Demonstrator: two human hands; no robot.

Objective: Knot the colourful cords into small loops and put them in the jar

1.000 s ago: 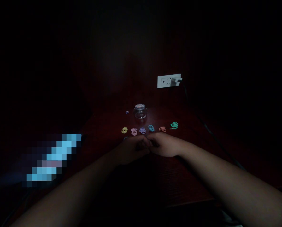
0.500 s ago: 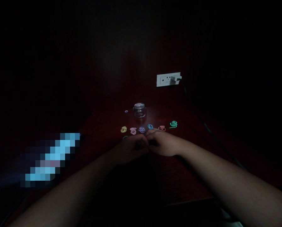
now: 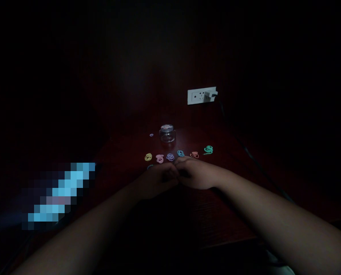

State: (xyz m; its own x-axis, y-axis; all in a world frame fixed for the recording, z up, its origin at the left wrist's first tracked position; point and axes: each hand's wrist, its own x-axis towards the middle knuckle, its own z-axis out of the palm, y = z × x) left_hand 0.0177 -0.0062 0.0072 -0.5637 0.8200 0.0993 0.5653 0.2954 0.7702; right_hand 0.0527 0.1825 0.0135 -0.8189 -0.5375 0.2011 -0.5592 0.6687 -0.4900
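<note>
The scene is very dark. My left hand [image 3: 156, 182] and my right hand [image 3: 197, 175] rest on a dark red table [image 3: 216, 214], fingers curled and touching each other at the middle. What they pinch is hidden. Just beyond them lies a row of small coloured rubber bands: yellow [image 3: 148, 157], pink [image 3: 159, 158], purple [image 3: 170, 157], blue [image 3: 180, 153], orange [image 3: 194, 154] and green [image 3: 208, 149]. A small clear glass jar [image 3: 167, 134] stands behind the row, with one loose purple band [image 3: 151, 135] to its left.
A white wall socket [image 3: 198, 96] with a plug in it sits at the back, and its dark cable [image 3: 245, 149] runs down along the table's right side. A blurred bright blue patch [image 3: 58, 194] lies at the left.
Both hands stay pressed together in the same place. The view has drifted slightly, so everything sits a little further left and higher.
</note>
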